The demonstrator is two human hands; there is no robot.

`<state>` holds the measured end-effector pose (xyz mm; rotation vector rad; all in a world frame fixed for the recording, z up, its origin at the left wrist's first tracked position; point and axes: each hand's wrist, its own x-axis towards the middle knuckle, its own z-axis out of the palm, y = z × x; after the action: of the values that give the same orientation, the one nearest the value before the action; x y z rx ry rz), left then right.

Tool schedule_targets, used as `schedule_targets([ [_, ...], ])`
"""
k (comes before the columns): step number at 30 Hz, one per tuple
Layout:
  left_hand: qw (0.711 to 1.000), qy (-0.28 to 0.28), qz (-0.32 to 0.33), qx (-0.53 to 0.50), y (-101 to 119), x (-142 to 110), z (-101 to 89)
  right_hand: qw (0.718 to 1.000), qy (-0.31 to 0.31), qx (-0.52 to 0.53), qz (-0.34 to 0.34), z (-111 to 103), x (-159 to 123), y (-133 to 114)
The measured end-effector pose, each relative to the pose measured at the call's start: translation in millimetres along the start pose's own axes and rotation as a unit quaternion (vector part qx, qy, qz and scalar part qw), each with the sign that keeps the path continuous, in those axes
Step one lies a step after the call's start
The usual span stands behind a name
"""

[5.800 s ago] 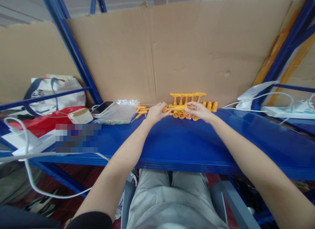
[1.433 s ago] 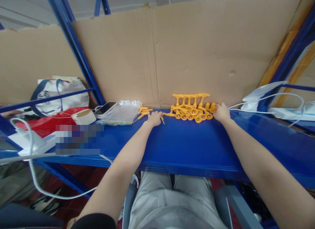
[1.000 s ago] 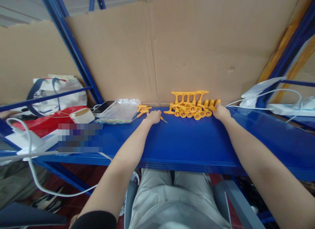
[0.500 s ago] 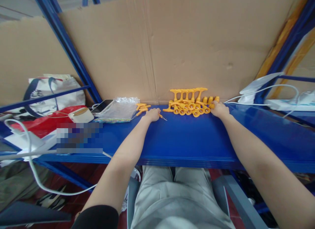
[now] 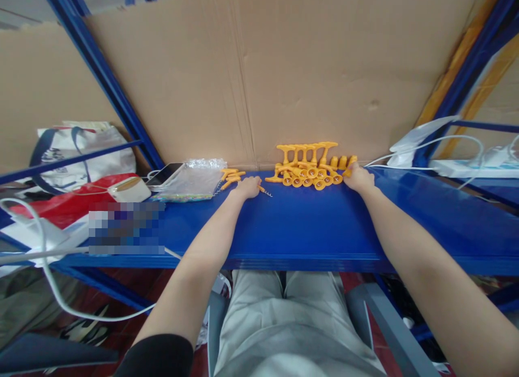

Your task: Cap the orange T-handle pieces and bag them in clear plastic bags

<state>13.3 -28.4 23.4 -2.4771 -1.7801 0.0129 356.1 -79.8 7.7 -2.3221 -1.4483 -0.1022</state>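
Farther apart than seconds earlier, the left hand point(image 5: 248, 187) clutches a corkscrew point(image 5: 263, 190), the right hand point(image 5: 360, 177) a yellow sleeve point(image 5: 352, 163), blue tabletop point(image 5: 304, 220) stretching to its front edge point(image 5: 304, 262).

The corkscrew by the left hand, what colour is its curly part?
The curly part looks silvery grey, best seen in the head view.

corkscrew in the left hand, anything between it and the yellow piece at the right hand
Yes: the yellow pile on the blue table lies between the corkscrew and the piece at the right hand.
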Motion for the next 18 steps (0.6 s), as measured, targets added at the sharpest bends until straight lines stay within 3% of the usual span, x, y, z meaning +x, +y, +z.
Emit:
schedule_targets([
  [10, 1.0, 0.017, 0.022, 0.0, -2, 0, 2.8, 0.997, 0.065, 0.039, 0.011, -9, -4, -7],
  [18, 0.999, 0.012, 0.047, -0.009, -7, 3, 0.1, 0.993, 0.081, 0.074, -0.037, -9, 2, -10],
])
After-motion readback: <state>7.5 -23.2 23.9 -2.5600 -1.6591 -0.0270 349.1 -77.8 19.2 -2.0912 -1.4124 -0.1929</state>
